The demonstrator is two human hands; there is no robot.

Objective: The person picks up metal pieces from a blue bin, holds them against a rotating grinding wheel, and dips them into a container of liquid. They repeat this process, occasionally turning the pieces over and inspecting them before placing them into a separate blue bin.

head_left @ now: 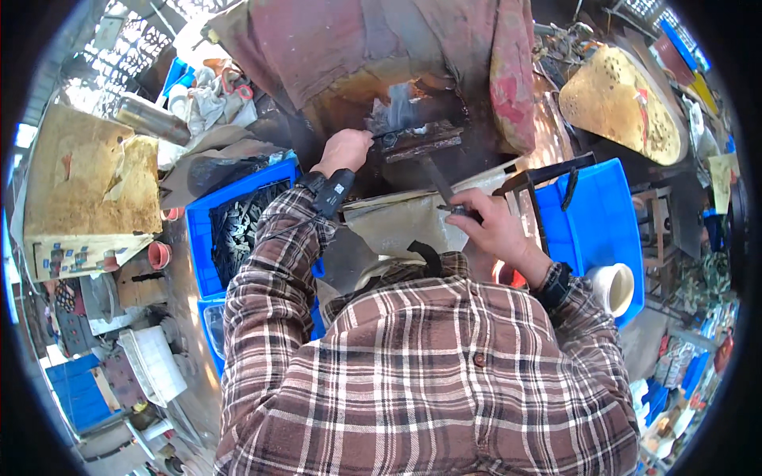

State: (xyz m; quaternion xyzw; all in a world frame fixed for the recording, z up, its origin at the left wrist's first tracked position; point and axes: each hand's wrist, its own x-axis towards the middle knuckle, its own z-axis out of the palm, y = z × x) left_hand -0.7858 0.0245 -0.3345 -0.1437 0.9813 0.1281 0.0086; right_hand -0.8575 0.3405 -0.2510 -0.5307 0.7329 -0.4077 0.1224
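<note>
In front of me, a rusty metal block (421, 143) sits at the mouth of a cloth-draped hollow, with a flat metal bar (436, 178) running from it toward me. My right hand (494, 226) is closed around a dark handle at the near end of that bar. My left hand (347, 151) is closed beside the block's left end. A thin dark rod (384, 133) seems to come out of its fingers and reach over the block; its far end is hard to make out. Behind the block, a greyish blur (397, 109) looks like dust or smoke.
A stained reddish cloth (333, 47) hangs over the hollow. To my left stands a blue bin (198, 250) with many small metal pieces; to my right, another blue bin (599, 206) beside a cream-coloured cup (611, 287). Worn boards (91, 174) stand farther left.
</note>
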